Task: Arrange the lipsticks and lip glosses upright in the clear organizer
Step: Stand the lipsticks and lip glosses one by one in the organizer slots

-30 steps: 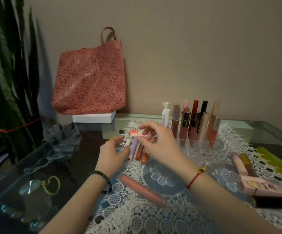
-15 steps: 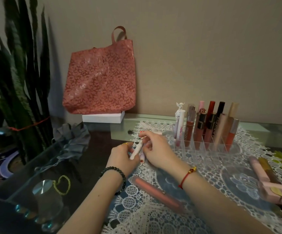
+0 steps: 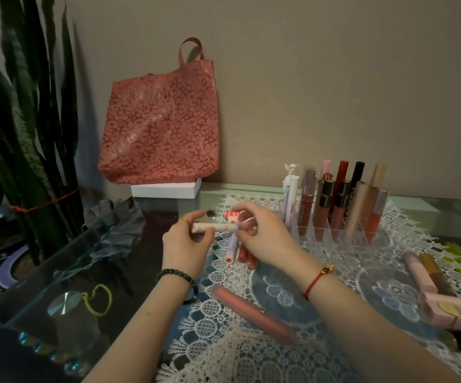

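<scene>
A white lip gloss tube (image 3: 218, 227) lies level in the air between both hands. My left hand (image 3: 186, 244) pinches its left end and my right hand (image 3: 262, 236) holds its right end. Under the hands a lilac tube (image 3: 231, 248) and two reddish tubes (image 3: 247, 255) lie on the lace. A red-and-white striped lipstick (image 3: 232, 215) lies behind my right fingers. The clear organizer (image 3: 334, 236) stands to the right with several tubes upright in it. A long coral gloss (image 3: 251, 310) lies flat near my left wrist.
A red floral bag (image 3: 160, 125) leans on the wall above a white box (image 3: 166, 188). A tall dark plant (image 3: 22, 120) fills the left. Pink and gold tubes (image 3: 428, 275) and a pink box (image 3: 456, 310) lie at the right. The glass table edge (image 3: 44, 261) runs along the left.
The white tube has come up from a slant to level between both hands. The striped lipstick that my right hand held earlier now lies on the lace. The view has shifted left.
</scene>
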{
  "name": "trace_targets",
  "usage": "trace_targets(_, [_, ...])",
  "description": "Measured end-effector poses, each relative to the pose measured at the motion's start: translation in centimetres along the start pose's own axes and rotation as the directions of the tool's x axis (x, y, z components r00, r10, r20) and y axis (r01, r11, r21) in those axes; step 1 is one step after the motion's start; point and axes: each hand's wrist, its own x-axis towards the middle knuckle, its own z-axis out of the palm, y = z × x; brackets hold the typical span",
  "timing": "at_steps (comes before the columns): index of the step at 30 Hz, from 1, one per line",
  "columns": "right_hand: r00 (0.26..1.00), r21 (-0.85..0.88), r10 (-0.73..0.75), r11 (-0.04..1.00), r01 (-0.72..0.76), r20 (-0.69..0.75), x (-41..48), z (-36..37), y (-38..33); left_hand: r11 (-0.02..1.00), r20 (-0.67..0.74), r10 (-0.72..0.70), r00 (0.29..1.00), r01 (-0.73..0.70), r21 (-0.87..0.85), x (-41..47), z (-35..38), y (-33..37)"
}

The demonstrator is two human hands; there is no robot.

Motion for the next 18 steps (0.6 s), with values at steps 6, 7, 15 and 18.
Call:
trace_targets(6, [0.995,-0.041,-0.075,0.997,0.073,-0.061,0.2,-2.7,-1.0,0.910,-0.031,-0.076,0.997,0.056,-0.411,-0.2,0.0,1.9])
trace_targets(7, [0.994,-0.043,-0.090,0.995,0.087,-0.066,0.1,-3.2,-1.2,0.880,-0.029,-0.086,0.996,0.062,-0.472,-0.2,0.0,2.3])
trace_targets(15, [0.995,-0.056,-0.091,0.995,0.088,-0.046,-0.5,-5.7,-1.4,0.682,0.122,-0.085,0.989,0.147,-0.716,-0.2,1.4,5.5])
trace_targets(18, [0.998,0.039,-0.049,0.998,0.050,-0.033,-1.0,-6.5,-1.2,0.583,0.162,-0.090,0.983,0.184,-0.791,-0.2,2.1,6.3])
